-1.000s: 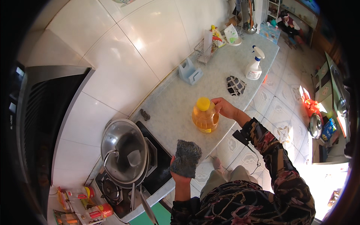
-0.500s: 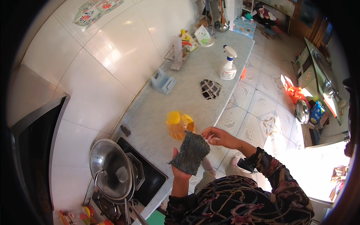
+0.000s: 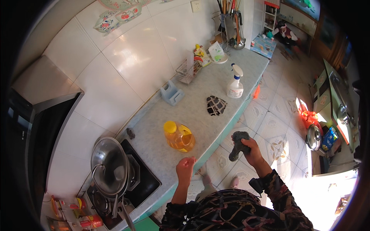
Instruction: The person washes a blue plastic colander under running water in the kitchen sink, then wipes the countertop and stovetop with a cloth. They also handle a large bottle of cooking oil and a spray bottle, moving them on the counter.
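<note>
Head view, straight to the action: charcoal-gray cloth (image 3: 238, 146) up in the right hand (image 3: 253, 152), out past the long front edge of the bench (image 3: 154, 115), above the tiled floor (image 3: 266, 117). Grip closed there, thumb and fingers pinching a bunched wad, with one lobe above and another drooping to the lower left. Over to the left hand (image 3: 185, 168): fingers curled in, nothing visible between them, just off the base of an oil bottle (image 3: 181, 140) by the front edge; fully pressed together or slightly loose, cannot tell.

Now the handling. Cloth probably light, soft and floppy, with a rough nap by the look of it; no fear of breakage, little risk of slipping. Best hold, in all likelihood, by a gathered fold or a corner. Oil bottle upright, yellow-capped, amber inside: likely weightier, smooth, maybe slick, with some give in the plastic. Better taken by the side handle or round the body than by the cap.

Farther along, a checked rag (image 3: 216, 106) lying flat, then a white spray bottle (image 3: 235, 90) near the front edge; back by the wall, a pale blue plastic holder (image 3: 172, 93).

And the lettering: small print on the spray bottle's label, too tiny for reading; nothing legible on the oil bottle; no writing visible on the cloth.
</note>
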